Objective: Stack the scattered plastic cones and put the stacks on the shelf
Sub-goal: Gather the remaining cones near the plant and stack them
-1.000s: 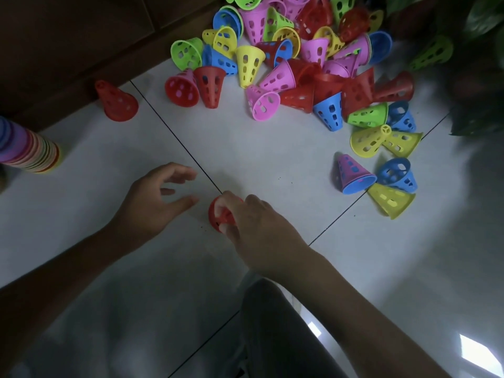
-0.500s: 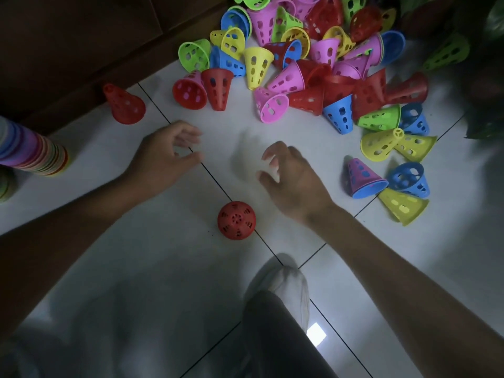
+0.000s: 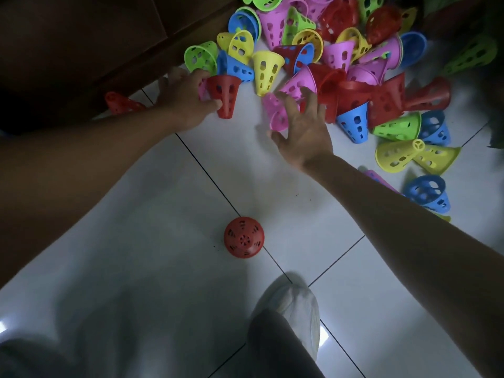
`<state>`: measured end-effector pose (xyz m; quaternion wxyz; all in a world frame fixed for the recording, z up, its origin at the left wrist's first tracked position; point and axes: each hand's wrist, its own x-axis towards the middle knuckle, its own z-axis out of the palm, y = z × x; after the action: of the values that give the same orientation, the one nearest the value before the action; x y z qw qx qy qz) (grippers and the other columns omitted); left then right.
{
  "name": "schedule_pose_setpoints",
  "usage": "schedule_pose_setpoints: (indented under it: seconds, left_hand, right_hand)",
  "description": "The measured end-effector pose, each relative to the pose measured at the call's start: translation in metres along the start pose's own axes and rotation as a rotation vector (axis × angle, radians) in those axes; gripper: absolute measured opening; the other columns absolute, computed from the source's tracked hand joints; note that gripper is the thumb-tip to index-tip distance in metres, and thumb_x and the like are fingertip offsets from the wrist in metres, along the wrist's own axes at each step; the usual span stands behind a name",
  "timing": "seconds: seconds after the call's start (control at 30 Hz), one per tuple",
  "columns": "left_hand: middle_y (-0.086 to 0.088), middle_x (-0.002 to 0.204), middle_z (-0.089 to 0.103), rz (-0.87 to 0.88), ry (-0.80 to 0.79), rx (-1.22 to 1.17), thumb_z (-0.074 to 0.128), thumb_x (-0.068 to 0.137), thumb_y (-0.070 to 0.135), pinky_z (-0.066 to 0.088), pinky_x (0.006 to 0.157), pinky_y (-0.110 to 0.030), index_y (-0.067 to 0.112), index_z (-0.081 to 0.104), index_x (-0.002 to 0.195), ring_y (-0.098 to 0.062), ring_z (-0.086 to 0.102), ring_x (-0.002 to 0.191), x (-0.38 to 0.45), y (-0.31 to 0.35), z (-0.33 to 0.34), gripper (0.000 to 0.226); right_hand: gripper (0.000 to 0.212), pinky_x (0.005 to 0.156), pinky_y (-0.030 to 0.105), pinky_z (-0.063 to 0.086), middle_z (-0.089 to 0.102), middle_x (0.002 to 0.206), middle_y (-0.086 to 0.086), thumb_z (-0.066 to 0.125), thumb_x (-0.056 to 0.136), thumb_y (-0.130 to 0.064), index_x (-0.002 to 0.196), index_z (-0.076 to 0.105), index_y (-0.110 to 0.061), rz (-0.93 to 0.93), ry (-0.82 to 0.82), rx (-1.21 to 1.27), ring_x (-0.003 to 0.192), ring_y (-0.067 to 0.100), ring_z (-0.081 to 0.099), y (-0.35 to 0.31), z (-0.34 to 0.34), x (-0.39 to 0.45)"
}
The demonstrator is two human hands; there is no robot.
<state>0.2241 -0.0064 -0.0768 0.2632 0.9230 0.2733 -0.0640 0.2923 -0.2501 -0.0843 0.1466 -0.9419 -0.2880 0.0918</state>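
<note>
- Head view looks down on a white tiled floor [image 3: 136,268] with dark grout lines, dimly lit.
- A heap of perforated plastic cones [image 3: 341,50] in red, pink, yellow, green and blue lies at the top of the view, most tipped on their sides and touching one another.
- The left hand [image 3: 185,99] reaches to the near left edge of the heap; its thumb and fingers curl round an upturned red perforated plastic cone [image 3: 224,95], wide rim up and narrow end on the floor. A sliver of pink shows between the palm and this cone; what it belongs to cannot be told.
- The right hand [image 3: 302,132] is spread wide, fingers splayed over a pink perforated plastic cone [image 3: 276,115] lying on its side with its mouth toward the camera. The fingertips touch or nearly touch it; a closed hold is not shown.
- A single red perforated cone standing rim-down [image 3: 243,237] sits alone on a grout line, well apart from the heap and nearer the person.
- Another red cone on its side [image 3: 120,102] lies by a dark brown wooden cabinet base [image 3: 81,36], behind the left forearm.
- Several yellow, blue and green cones lie scattered right of the right forearm.
- A dark trouser leg [image 3: 278,347] and a white-covered foot [image 3: 297,304] show at the bottom.
</note>
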Motion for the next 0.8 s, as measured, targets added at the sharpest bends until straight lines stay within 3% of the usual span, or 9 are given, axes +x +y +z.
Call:
schedule_pose_setpoints:
  seconds: [0.23, 0.43, 0.6, 0.7, 0.8]
  left_hand:
    - [-0.018, 0.146, 0.035, -0.048, 0.065, 0.126, 0.074, 0.086, 0.044, 0.042, 0.105, -0.050, 0.020, 0.048, 0.132, -0.043, 0.031, 0.134, 0.015, -0.019, 0.002, 0.058]
    - [-0.022, 0.144, 0.034, -0.023, -0.016, 0.242, 0.079, 0.084, 0.022, 0.041, 0.103, -0.054, 0.018, 0.045, 0.132, -0.052, 0.039, 0.127, 0.013, -0.039, 0.005, 0.059]
    - [-0.023, 0.135, 0.043, 0.043, 0.036, 0.366, 0.071, 0.087, 0.015, 0.039, 0.102, -0.055, 0.017, 0.051, 0.130, -0.051, 0.038, 0.125, 0.004, -0.053, 0.009, 0.048]
    - [-0.024, 0.125, 0.050, 0.111, 0.053, 0.338, 0.075, 0.083, 0.014, 0.045, 0.097, -0.053, 0.012, 0.057, 0.126, -0.048, 0.045, 0.117, -0.007, -0.059, 0.011, 0.048]
    - [-0.022, 0.118, 0.055, 0.133, 0.066, 0.214, 0.079, 0.080, 0.016, 0.050, 0.090, -0.048, 0.013, 0.059, 0.123, -0.044, 0.055, 0.106, -0.023, -0.057, 0.013, 0.048]
  right_hand:
    - [0.072, 0.103, 0.049, 0.049, 0.035, 0.149, 0.014, 0.062, 0.090, -0.054, 0.150, 0.033, -0.027, 0.026, 0.002, 0.007, 0.136, 0.033, 0.036, 0.001, 0.013, 0.013]
    - [0.066, 0.098, 0.040, 0.050, 0.039, 0.142, 0.014, 0.060, 0.091, -0.054, 0.148, 0.038, -0.028, 0.046, 0.081, 0.048, 0.129, 0.030, 0.040, -0.001, 0.026, 0.010]
    - [0.065, 0.099, 0.040, 0.049, 0.042, 0.139, 0.014, 0.061, 0.092, -0.053, 0.145, 0.040, -0.023, 0.127, 0.112, 0.129, 0.127, 0.029, 0.043, -0.002, 0.032, 0.005]
    - [0.063, 0.098, 0.042, 0.053, 0.044, 0.137, 0.015, 0.064, 0.091, -0.047, 0.143, 0.040, -0.021, 0.154, 0.141, 0.259, 0.123, 0.029, 0.049, -0.003, 0.032, -0.003]
    - [0.060, 0.090, 0.033, 0.054, 0.048, 0.133, 0.011, 0.067, 0.090, -0.046, 0.138, 0.041, -0.024, 0.219, 0.144, 0.393, 0.113, 0.023, 0.055, -0.006, 0.032, -0.013]
